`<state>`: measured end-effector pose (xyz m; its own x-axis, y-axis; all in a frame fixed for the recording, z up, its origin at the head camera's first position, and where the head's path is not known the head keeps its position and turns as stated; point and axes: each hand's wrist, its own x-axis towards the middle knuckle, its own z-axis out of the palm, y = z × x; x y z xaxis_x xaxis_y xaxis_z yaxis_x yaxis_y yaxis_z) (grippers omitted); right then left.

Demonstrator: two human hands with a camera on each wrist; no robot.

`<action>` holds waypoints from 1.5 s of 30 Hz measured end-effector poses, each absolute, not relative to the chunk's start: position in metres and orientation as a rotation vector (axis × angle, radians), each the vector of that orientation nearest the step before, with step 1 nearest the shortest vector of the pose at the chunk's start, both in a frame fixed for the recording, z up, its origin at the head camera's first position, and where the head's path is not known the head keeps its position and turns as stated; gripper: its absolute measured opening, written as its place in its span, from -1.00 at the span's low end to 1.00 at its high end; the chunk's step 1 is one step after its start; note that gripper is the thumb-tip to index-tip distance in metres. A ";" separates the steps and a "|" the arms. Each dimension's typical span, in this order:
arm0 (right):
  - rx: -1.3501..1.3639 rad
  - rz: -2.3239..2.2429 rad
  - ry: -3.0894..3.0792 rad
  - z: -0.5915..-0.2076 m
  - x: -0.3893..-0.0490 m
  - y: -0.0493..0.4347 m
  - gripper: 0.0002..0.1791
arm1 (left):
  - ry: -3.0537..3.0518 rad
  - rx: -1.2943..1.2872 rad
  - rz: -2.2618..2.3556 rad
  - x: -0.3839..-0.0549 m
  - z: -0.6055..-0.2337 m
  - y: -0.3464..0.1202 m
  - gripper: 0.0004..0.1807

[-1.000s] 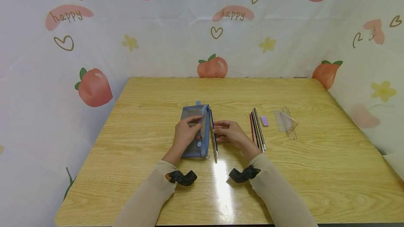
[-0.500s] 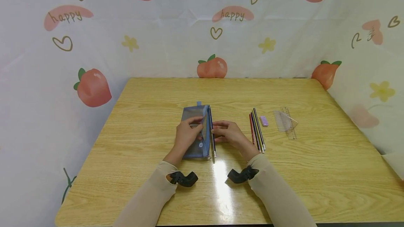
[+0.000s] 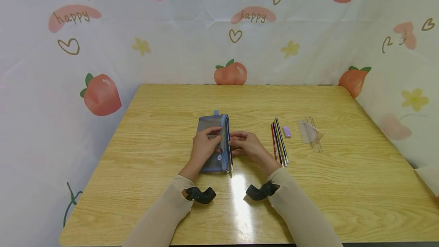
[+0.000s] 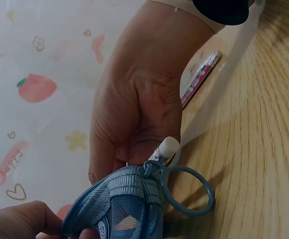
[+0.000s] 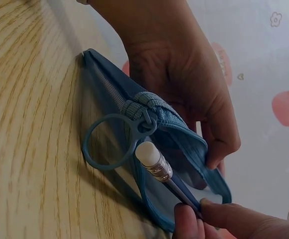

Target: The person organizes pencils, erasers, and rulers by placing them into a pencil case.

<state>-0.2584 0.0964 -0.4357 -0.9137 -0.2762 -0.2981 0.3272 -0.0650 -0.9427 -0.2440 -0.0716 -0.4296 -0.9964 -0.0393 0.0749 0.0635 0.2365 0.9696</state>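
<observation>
A blue mesh zip pencil case [image 3: 209, 165] lies on the table with its zip side facing right. My left hand [image 3: 202, 148] pinches the edge of its mouth and holds it apart, as the right wrist view shows. Between thumb and fingers, my right hand [image 3: 249, 145] holds a dark pencil [image 5: 176, 186] at the mouth, parallel to the zip. Its white eraser end [image 5: 148, 154] points toward the near end of the case, beside the zip's ring pull [image 5: 92, 142]. How far the pencil sits inside is hard to tell.
To the right lie several pencils [image 3: 280, 144] side by side, one of them red. Beside them is a purple eraser [image 3: 287, 132]. Farther right are a clear set square [image 3: 305, 132] and a clear ruler [image 3: 317, 146], overlapping. A patterned cloth [image 3: 185, 37] rises behind the table.
My right hand has moved slightly left, bringing the pencil from beside the case up against its mouth. My left hand has kept its grip on the case and shifted a little right.
</observation>
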 end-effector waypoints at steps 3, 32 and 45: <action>0.055 -2.039 1.832 -0.436 -0.258 0.094 -0.57 | -2.409 -0.042 -1.884 -0.244 -0.430 -0.071 -0.66; 0.088 -2.083 2.004 -0.433 -0.257 0.081 -0.58 | -2.441 -0.039 -1.879 -0.242 -0.433 -0.066 -0.67; 0.040 -2.110 2.069 -0.441 -0.256 0.076 -0.67 | -2.430 -0.060 -1.909 -0.240 -0.430 -0.068 -0.67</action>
